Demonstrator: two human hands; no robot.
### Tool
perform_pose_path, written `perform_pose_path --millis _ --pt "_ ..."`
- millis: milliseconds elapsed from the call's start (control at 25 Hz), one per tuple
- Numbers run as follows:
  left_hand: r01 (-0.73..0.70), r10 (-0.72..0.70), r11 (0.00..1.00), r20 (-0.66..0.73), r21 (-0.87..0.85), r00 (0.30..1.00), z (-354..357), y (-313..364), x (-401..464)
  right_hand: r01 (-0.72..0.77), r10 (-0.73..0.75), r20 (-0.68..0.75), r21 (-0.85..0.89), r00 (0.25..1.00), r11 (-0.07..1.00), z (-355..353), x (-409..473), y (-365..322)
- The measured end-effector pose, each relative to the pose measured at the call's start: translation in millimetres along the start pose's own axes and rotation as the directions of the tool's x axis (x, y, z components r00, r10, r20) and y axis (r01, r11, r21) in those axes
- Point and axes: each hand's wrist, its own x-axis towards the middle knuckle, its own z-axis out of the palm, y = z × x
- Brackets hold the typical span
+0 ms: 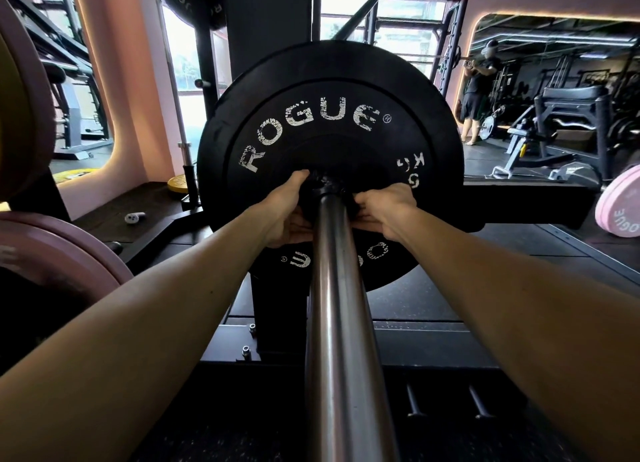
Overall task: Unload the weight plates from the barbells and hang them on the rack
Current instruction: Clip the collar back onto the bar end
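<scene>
**Two hands working at the hub of a black plate on a barbell**

A large black weight plate (330, 163) fills the middle of the view, facing the camera, with worn white lettering around its face. It sits on a steel barbell sleeve (341, 323) that runs from the bottom of the frame straight up into the plate's centre. Behind it stands a dark rack upright (270, 28), with another black plate (194, 0) hanging high on it.

Both bare forearms reach forward along the bar. The left hand (289, 212) lies against the plate's hub on the left of the bar, thumb raised, fingers tucked under the bar. The right hand (386, 212) is curled closely at the hub on the right side. Between them is a small dark collar (327, 184) around the bar.

The step in hand appears to be freeing the collar, or taking hold of the plate to draw it off. Next, the plate would need a firm two-handed pull along the sleeve toward the camera, kept level so it does not bind.

The fingertips of both hands are hidden, so exactly what each one grips cannot be told. A pink plate (620, 205) at the right edge and pink plates (65, 253) at the left are cut off.
</scene>
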Motion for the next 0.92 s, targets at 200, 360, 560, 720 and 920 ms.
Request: perform_pose_path --millis 200,360,560,720,920 --pt "-0.045 0.04 0.996 -0.061 -0.08 0.997 2.2 -2.0 1.8 0.018 -0.018 -0.022 -0.022 1.0 1.0 1.4 0.3 -1.4" --pt "-0.094 0.082 0.993 -0.149 -0.075 0.985 2.4 -8.2 5.6 0.03 -0.032 -0.04 -0.053 0.999 0.998 0.8 -3.1 -2.5" --pt "-0.042 0.037 0.998 -0.097 -0.048 0.995 -2.4 -3.2 -2.7 0.029 -0.03 -0.035 -0.038 0.999 0.999 -1.0 -11.2 -2.8" --pt "-0.221 0.225 0.974 -0.25 0.046 0.942 -2.2 4.7 -4.3 0.108 -0.105 0.027 -0.14 0.994 0.984 -8.4 -23.8 3.5" --pt "-0.341 0.434 0.838 -0.141 0.427 0.89 -12.6 19.9 -8.1 0.196 -0.138 0.252 -0.222 0.958 0.955 -29.3 -44.2 -8.8"
